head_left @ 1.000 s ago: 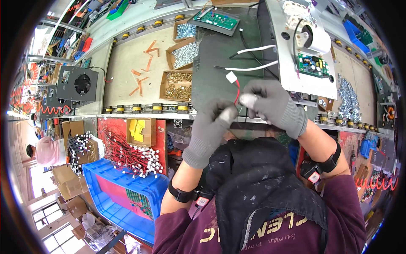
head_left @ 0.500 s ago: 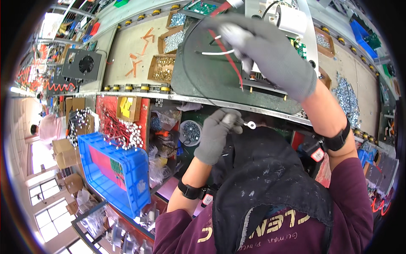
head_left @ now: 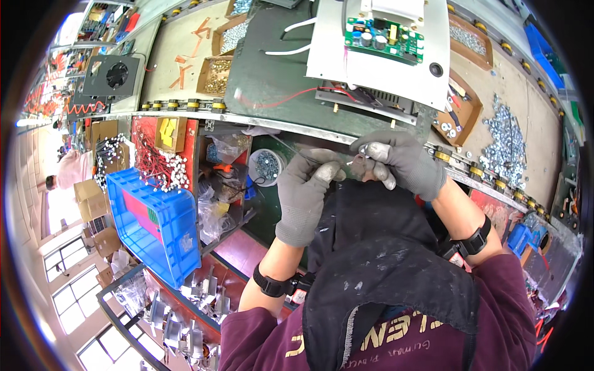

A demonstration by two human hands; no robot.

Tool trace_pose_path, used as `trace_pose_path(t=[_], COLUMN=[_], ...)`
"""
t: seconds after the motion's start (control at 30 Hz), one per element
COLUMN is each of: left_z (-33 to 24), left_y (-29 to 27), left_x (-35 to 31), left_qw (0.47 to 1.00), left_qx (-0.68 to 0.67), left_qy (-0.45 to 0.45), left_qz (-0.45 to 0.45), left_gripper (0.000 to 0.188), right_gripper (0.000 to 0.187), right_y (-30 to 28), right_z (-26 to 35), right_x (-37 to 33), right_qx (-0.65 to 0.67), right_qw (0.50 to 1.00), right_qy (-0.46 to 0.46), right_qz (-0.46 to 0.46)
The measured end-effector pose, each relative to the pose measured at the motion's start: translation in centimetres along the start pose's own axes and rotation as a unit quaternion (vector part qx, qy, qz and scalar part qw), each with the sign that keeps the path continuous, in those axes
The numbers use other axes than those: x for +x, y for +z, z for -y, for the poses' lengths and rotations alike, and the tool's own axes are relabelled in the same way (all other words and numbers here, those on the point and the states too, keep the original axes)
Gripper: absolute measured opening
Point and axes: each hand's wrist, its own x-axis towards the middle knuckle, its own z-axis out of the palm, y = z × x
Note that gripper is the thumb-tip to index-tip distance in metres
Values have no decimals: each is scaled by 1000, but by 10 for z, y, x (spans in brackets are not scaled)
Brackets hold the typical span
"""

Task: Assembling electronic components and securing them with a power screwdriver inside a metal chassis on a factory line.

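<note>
Both my hands wear grey gloves and meet just below the bench's front edge, above my dark apron (head_left: 383,260). My left hand (head_left: 306,195) pinches toward a small white part (head_left: 351,162) with a thin wire. My right hand (head_left: 399,162) curls its fingers on the same part from the right. On the bench above lie a dark green mat (head_left: 272,68), a red wire (head_left: 278,102) and a white metal plate (head_left: 377,74) carrying a green circuit board (head_left: 383,38).
Cardboard boxes of small screws (head_left: 218,74) sit left of the mat, a black fan (head_left: 114,75) further left. Loose screws (head_left: 507,136) are heaped at the right. Below the bench are a blue crate (head_left: 158,226), bundles of red wires (head_left: 154,170) and a round tub of screws (head_left: 267,166).
My right hand has come back from the mat and red wires down to the bench edge. My left hand has risen to meet it, and both now close on the small part.
</note>
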Motion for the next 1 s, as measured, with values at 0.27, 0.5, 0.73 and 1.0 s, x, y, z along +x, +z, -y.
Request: trace_pose_path(t=[0.27,0.5,0.73,1.0], left_z=[14,44,62,60], left_y=[23,-5,-40,63], left_x=[8,5,54,159], left_qw=[995,992,884,969], left_qx=[89,-36,406,216], left_qy=[20,-55,-193,-118], left_qz=[-46,-111,132,22], left_gripper=[14,17,26,21], right_gripper=[33,30,22,21], right_y=[-8,-28,-114,-130], right_z=[-10,-38,-54,-72], right_x=[-8,-8,37,88], right_qx=[45,-377,-633,-508], right_qw=[999,899,682,752], right_qy=[15,-216,-295,-306], right_qz=[26,-63,-218,-289])
